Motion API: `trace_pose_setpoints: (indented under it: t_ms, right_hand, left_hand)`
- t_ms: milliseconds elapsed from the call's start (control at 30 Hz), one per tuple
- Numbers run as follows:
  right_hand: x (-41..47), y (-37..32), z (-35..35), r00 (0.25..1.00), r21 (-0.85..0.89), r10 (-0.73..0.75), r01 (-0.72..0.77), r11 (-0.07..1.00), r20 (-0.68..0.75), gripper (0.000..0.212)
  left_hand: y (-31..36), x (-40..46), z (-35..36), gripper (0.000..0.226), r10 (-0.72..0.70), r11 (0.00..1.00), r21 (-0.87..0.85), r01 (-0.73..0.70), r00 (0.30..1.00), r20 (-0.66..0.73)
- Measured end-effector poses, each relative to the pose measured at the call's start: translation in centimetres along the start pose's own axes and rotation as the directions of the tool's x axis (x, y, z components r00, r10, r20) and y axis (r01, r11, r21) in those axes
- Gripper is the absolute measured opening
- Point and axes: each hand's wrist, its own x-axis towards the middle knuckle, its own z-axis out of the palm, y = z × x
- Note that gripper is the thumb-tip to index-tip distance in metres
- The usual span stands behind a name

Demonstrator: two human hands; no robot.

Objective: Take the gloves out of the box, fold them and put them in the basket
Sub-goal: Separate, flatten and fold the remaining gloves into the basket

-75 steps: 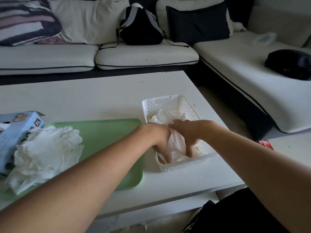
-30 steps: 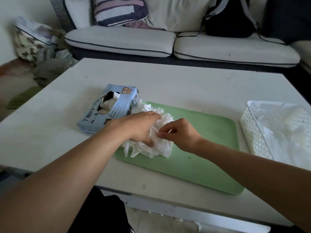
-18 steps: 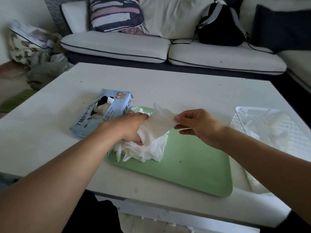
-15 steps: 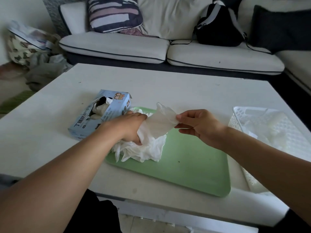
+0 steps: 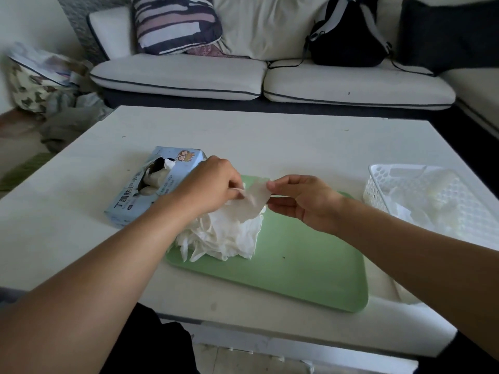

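A heap of thin white gloves (image 5: pixel 224 238) lies on the left end of a green tray (image 5: pixel 305 268). One glove (image 5: pixel 255 202) is lifted above the heap. My left hand (image 5: pixel 213 184) pinches its left edge and my right hand (image 5: pixel 305 201) pinches its right edge, so the glove is stretched between them. The light-blue glove box (image 5: pixel 151 187) lies on the table left of the tray, its top torn open with gloves showing inside. A white perforated basket (image 5: pixel 378 179) stands at the right with folded gloves in it.
The white table (image 5: pixel 270 141) carries everything; its front edge is close to me. A sofa (image 5: pixel 270 82) with cushions and a black backpack (image 5: pixel 348 31) runs along the far side. Bags and cloth lie on the floor at the left.
Both hands left the basket and went to the glove heap. My right hand drew one glove up off it, and my left hand has now taken hold of the glove's other edge.
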Motion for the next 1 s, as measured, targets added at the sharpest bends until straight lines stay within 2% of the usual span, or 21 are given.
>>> trace_pose_setpoints:
  t_ms: [133, 267, 367, 433, 467, 500, 567, 633, 667, 733, 800, 867, 933, 967, 1000]
  right_hand:
    - [-0.6, -2.3, -2.0, 0.997, 0.093, -0.069, 0.073, 0.993, -0.043, 0.012]
    - [-2.1, -6.4, -4.9, 0.971, 0.147, -0.213, 0.227, 0.963, -0.106, 0.009]
    - [-4.0, -8.2, -6.3, 0.959, 0.096, -0.259, 0.270, 0.958, -0.111, 0.010]
    - [-5.0, -8.3, -6.5, 0.973, 0.074, -0.222, 0.227, 0.971, -0.065, 0.017]
    - [-5.3, -8.2, -6.3, 0.980, 0.053, -0.198, 0.199, 0.979, -0.030, 0.018]
    - [-5.6, -8.0, -5.8, 0.985, 0.029, -0.175, 0.174, 0.984, 0.009, 0.018]
    - [-5.9, -7.8, -5.1, 0.985, 0.006, -0.159, 0.159, 0.987, 0.064, 0.019]
    - [-5.9, -7.8, -4.6, 0.984, 0.045, -0.159, 0.156, 0.987, 0.074, 0.021]
    - [-5.8, -7.7, -4.5, 0.986, 0.059, -0.155, 0.151, 0.987, 0.067, 0.022]
    - [-6.0, -7.7, -4.3, 0.987, 0.038, -0.137, 0.135, 0.990, 0.085, 0.023]
    - [-6.3, -7.7, -4.5, 0.982, -0.003, -0.131, 0.133, 0.991, 0.138, 0.028]
    - [-6.7, -7.9, -4.8, 0.976, -0.098, -0.185, 0.197, 0.976, 0.119, 0.034]
    - [-6.5, -8.4, -5.6, 0.939, -0.334, -0.344, 0.315, 0.888, -0.029, 0.031]
    - [-6.5, -8.5, -6.1, 0.908, -0.452, -0.407, 0.325, 0.831, -0.095, 0.037]
    - [-6.3, -8.4, -6.7, 0.909, -0.508, -0.399, 0.290, 0.811, -0.118, 0.048]
  left_hand:
    - [-2.6, 0.1, -0.2, 0.011, -0.121, 0.972, 0.218, 0.092, 0.985, 0.122]
    - [-3.3, 0.0, -0.1, 0.007, -0.188, 0.963, 0.231, 0.141, 0.963, 0.193]
    - [-2.8, 0.0, -0.9, 0.005, -0.182, 0.978, 0.150, 0.147, 0.950, 0.253]
    - [-1.2, -0.1, -1.8, 0.028, -0.152, 0.987, 0.091, 0.136, 0.966, 0.210]
    - [0.0, -0.2, -2.3, 0.039, -0.127, 0.991, -0.010, 0.130, 0.980, 0.154]
    - [1.4, -0.4, -2.6, 0.046, -0.095, 0.976, -0.185, 0.113, 0.990, 0.100]
    - [4.6, -0.8, -2.5, 0.055, -0.011, 0.833, -0.551, 0.052, 0.997, 0.077]
    - [7.4, -0.9, -1.6, 0.065, 0.071, 0.658, -0.751, 0.051, 0.989, 0.130]
    - [8.5, -0.9, -1.0, 0.067, 0.096, 0.600, -0.797, 0.069, 0.983, 0.158]
    - [10.0, -0.6, 0.1, 0.061, 0.108, 0.586, -0.809, 0.052, 0.984, 0.141]
    - [10.5, -0.1, 0.9, 0.041, 0.065, 0.612, -0.790, 0.027, 0.994, 0.085]
    - [10.8, 0.4, 1.0, 0.022, -0.014, 0.558, -0.826, 0.077, 0.996, 0.083]
    - [11.0, 0.8, 0.6, 0.022, -0.096, 0.347, -0.917, 0.197, 0.980, 0.174]
    - [11.0, 1.0, 0.2, 0.022, -0.105, 0.212, -0.943, 0.256, 0.966, 0.238]
    - [10.9, 1.2, -0.2, 0.022, -0.087, 0.096, -0.947, 0.308, 0.950, 0.300]
